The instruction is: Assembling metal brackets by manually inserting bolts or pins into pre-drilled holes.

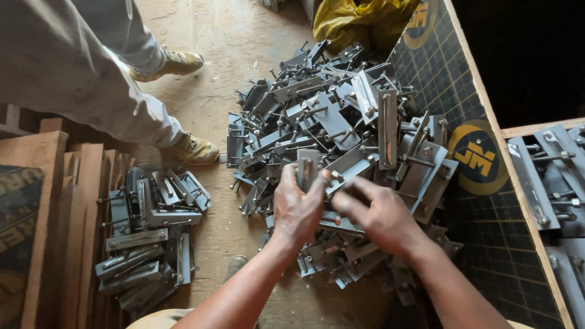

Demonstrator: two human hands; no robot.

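Left hand (pixel 297 207) is closed around one grey metal bracket (pixel 308 170), with the thumb on one side and the fingers curled on the other; the bracket stands nearly upright out of the fist. Right hand (pixel 379 216) is just beside it, the fingers bent and pressed together near the lower part of the same bracket. I cannot tell if this hand really pinches something or only touches the metal.

Going from the left side of the room: a stack of wooden boards (pixel 73 201) stands on edge along the wall. Beside it, on the plywood floor (pixel 219 67), lies a small pile of brackets (pixel 149 234), arranged more or less flat. Above this pile another person stands, in light trousers (pixel 73 67) and tan boots (pixel 195 149), well apart from the two hands.

In the middle is the big heap of brackets (pixel 341 116), many grey plates with bolts pointing in all directions. Both hands are over the near edge of this heap, so the held bracket is surrounded closely by others, and loose plates lie under the wrists also.

Behind the heap is a yellow bag (pixel 353 21). At the right a dark panel with a grid pattern (pixel 487 231) leans up, and past its wooden edge more brackets (pixel 554 176) lie in a separate place.
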